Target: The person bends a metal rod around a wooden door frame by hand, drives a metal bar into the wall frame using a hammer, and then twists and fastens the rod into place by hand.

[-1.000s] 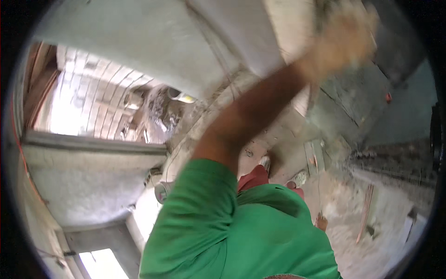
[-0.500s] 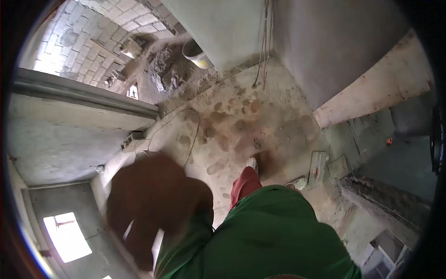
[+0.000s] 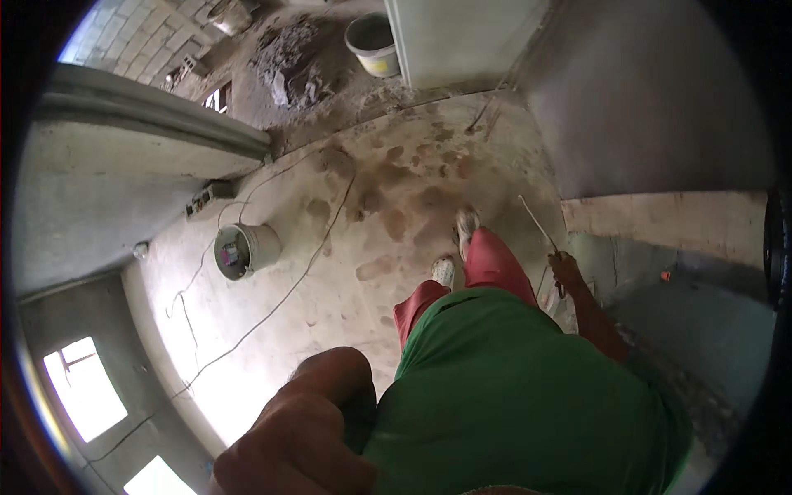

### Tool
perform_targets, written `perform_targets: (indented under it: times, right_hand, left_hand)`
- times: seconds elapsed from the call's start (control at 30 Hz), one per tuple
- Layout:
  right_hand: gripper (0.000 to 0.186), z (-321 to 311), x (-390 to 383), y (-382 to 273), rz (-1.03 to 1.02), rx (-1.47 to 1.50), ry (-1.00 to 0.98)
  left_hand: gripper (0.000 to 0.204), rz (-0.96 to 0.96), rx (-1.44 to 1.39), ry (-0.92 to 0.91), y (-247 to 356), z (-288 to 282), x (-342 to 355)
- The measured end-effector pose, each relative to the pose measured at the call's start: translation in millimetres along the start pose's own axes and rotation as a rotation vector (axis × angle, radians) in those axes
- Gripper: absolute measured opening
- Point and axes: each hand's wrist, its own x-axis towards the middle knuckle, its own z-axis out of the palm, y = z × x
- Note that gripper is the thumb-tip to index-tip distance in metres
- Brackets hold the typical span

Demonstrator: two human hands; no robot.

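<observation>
My right hand [image 3: 565, 272] is out to the right, its fingers closed around the dark handle of a thin, long tool [image 3: 540, 224]. The tool's narrow, pale length points forward and left over the floor; its exact kind cannot be told. Bent close to the view at the lower left is my left arm, with the elbow forward. My left hand [image 3: 285, 450] is large and near, its fingers hidden, so whether they hold anything does not show.
A pale bucket [image 3: 261, 249] with something inside stands on the stained concrete floor [image 3: 289, 301], a dark cable [image 3: 272, 312] running past it. A hollow block [image 3: 209, 198] lies by the left wall. Beyond the threshold are a rubble pile [image 3: 289, 62] and another bucket [image 3: 375, 49].
My right hand and the tool have come into view on the right. My left hand has drawn back toward me, uncovering the bucket. My feet have shifted with a step.
</observation>
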Motion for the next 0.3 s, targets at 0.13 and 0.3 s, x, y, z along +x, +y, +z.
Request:
perform_targets:
  times: [0.13,0.3]
  right_hand:
    - [0.038,11.3,71.7,-35.4,-0.021,-0.089,-0.132]
    - [0.069,15.4,135.5,-122.2,0.148,-0.656,-0.349]
  left_hand:
    - [0.051,0.002,0.325,0.095,-37.7,-28.7,12.1]
    - [0.018,-0.507,0.375,-0.126,-29.1,-109.5,42.0]
